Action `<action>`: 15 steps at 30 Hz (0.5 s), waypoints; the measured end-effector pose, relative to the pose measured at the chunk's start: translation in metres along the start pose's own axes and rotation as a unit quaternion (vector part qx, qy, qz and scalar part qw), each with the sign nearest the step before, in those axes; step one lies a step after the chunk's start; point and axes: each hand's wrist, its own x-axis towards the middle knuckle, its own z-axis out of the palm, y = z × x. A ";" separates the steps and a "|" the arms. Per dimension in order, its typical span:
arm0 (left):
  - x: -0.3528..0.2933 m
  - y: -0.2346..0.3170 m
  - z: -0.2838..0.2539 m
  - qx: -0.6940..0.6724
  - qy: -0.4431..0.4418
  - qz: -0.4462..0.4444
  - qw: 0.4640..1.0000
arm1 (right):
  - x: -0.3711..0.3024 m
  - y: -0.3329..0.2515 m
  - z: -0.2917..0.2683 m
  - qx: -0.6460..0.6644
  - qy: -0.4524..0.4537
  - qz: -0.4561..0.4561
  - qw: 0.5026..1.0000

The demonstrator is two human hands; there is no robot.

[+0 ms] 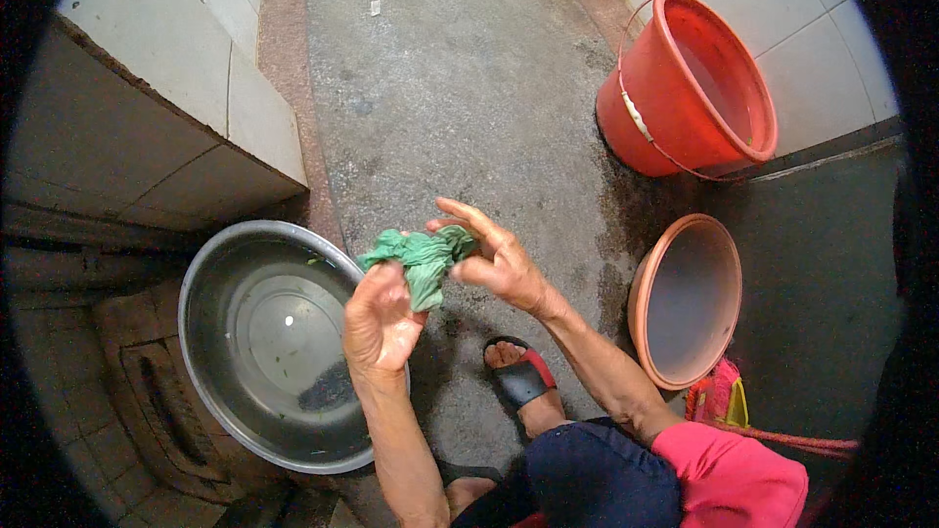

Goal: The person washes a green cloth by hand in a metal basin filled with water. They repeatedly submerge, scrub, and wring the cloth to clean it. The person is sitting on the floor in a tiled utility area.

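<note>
A crumpled, damp-looking green cloth (pixel 421 259) is bunched between my two hands, over the floor just right of a wide metal basin. My left hand (pixel 383 321) grips its lower left side, palm turned up and fingers curled in behind the folds. At the cloth's right end, my right hand (pixel 504 269) pinches it between thumb and fingers, with one finger stretched out above; part of this grip is blurred. The metal basin (pixel 194 332) holds water with small green bits floating in it and a dark patch near its lower right.
A large red bucket (pixel 631 122) of cloudy water stands by the wall at the upper right. Below it sits a smaller orange tub (pixel 641 308) of greyish water, with a pink and yellow item (pixel 719 396) beside it. My sandalled foot (pixel 523 376) is between the basin and tub.
</note>
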 end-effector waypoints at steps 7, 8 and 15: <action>-0.005 0.000 0.007 0.273 0.028 0.084 0.958 | -0.002 -0.014 -0.006 -0.074 -0.077 0.084 0.991; -0.006 0.002 0.003 0.275 0.036 0.077 0.958 | -0.002 -0.012 -0.008 -0.047 -0.077 0.092 0.992; -0.005 -0.004 0.004 0.301 0.086 0.086 0.946 | 0.000 0.021 -0.012 0.070 0.091 0.190 0.975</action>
